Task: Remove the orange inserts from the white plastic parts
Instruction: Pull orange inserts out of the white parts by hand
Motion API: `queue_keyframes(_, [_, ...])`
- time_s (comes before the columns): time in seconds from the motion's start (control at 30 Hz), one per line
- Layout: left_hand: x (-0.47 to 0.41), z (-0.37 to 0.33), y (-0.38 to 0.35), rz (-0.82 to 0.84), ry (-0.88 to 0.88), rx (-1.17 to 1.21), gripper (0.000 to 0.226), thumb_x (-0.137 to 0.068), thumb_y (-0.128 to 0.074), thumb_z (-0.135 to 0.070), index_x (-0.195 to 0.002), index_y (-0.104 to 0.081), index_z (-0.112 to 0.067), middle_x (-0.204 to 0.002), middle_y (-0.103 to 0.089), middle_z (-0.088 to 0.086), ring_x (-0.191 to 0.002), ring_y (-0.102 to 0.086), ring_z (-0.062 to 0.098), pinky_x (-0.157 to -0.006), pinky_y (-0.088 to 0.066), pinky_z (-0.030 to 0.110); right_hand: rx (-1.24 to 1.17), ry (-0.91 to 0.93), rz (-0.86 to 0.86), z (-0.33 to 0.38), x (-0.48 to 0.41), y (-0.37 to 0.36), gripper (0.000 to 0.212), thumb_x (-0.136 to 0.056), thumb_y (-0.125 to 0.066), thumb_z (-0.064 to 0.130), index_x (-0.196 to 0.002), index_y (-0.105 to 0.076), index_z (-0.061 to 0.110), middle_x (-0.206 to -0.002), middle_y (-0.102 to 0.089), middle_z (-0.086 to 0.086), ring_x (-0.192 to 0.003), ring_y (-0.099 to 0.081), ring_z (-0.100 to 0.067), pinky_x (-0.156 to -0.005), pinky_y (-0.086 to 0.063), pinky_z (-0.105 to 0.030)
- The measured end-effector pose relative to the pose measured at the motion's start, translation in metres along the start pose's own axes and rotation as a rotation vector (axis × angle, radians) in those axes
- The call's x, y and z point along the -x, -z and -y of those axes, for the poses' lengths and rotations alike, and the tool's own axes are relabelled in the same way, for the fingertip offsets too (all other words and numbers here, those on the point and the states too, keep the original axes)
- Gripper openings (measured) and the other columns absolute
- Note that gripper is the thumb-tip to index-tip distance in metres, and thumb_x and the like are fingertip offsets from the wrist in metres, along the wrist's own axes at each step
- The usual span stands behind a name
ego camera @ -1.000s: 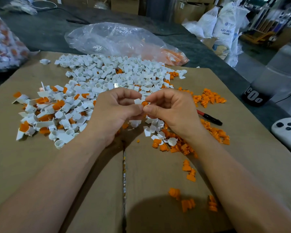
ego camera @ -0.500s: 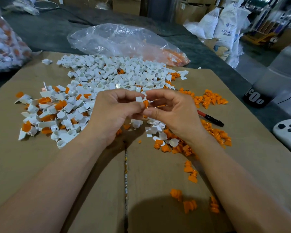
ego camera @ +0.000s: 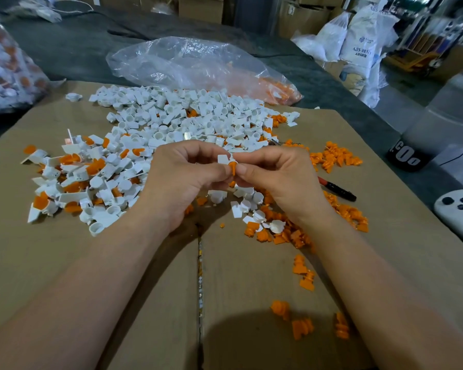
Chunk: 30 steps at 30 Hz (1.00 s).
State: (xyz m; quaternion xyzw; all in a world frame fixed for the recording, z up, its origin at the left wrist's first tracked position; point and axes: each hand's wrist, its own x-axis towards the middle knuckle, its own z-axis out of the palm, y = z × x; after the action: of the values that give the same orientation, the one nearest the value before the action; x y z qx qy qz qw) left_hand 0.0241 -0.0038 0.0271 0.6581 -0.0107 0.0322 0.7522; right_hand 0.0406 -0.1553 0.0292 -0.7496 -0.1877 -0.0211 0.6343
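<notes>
My left hand [ego camera: 183,177] pinches small white plastic part [ego camera: 223,159]; right hand [ego camera: 274,180] grips its ribbed orange insert [ego camera: 233,168], poking toward 6 o'clock. I'd pull straight, w/o twisting

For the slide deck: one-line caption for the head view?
Both hands pinch a white part, orange insert showing.

Both forearms bare, no sleeves; left hand [ego camera: 182,180], right hand [ego camera: 278,180] ungloved.
</notes>
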Motion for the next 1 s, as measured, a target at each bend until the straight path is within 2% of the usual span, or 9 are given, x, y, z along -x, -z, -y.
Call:
queue_keyframes(0.2, [0.0004, 0.0015, 0.0003, 0.003, -0.013, -0.066, 0.018, -0.069, -0.071, 0.008, -0.069, -0.068, -0.01, -0.061, -0.068, 0.005, -0.058, -0.068, 0.018, -0.058, -0.058, 0.025, -0.002, -0.032, 0.012, 0.0007, 0.0004, 0.0005, 0.02, -0.076, -0.065, -0.008, -0.08, -0.069, 0.011, -0.065, -0.068, 0.007, -0.062, -0.066, -0.008, -0.063, -0.055, -0.019])
queue_keyframes(0.43, [0.0008, 0.0039, -0.0002, -0.025, -0.094, -0.205, 0.022, -0.071, -0.071, 0.008, -0.066, -0.066, -0.014, -0.058, -0.068, 0.001, -0.056, -0.068, 0.017, -0.054, -0.056, 0.021, 0.088, -0.005, -0.005, 0.001, 0.0, -0.0027, 0.018, -0.077, -0.068, -0.004, -0.076, -0.067, 0.015, -0.069, -0.067, 0.001, -0.062, -0.066, -0.012, -0.064, -0.057, -0.023])
queue_keyframes(0.53, [0.0009, 0.0032, 0.0007, -0.02, -0.082, -0.194, 0.024, -0.071, -0.07, 0.009, -0.064, -0.064, -0.013, -0.056, -0.067, 0.002, -0.055, -0.067, 0.017, -0.052, -0.054, 0.02, 0.131, 0.0, -0.001, -0.0002, 0.0005, -0.0052, 0.019, -0.078, -0.067, -0.003, -0.077, -0.067, 0.016, -0.073, -0.067, 0.0, -0.066, -0.067, -0.014, -0.066, -0.057, -0.025])
queue_keyframes(0.7, [0.0017, 0.0026, -0.0011, -0.017, -0.054, -0.163, 0.021, -0.073, -0.07, 0.007, -0.067, -0.064, -0.012, -0.06, -0.067, 0.004, -0.057, -0.068, 0.017, -0.055, -0.056, 0.021, 0.126, 0.025, -0.01, 0.0014, 0.0015, -0.0036, 0.02, -0.079, -0.066, -0.001, -0.078, -0.066, 0.019, -0.074, -0.067, 0.002, -0.066, -0.066, -0.01, -0.066, -0.056, -0.021])
queue_keyframes(1.0, [0.0014, 0.0021, -0.0017, -0.025, -0.009, -0.131, 0.02, -0.075, -0.07, 0.005, -0.068, -0.063, -0.012, -0.055, -0.067, 0.003, -0.056, -0.068, 0.018, -0.052, -0.056, 0.024, -0.061, -0.072, 0.007, -0.0013, -0.0004, -0.0007, 0.019, -0.08, -0.063, -0.006, -0.09, -0.064, 0.01, -0.076, -0.066, -0.008, -0.066, -0.067, -0.015, -0.064, -0.056, -0.024])
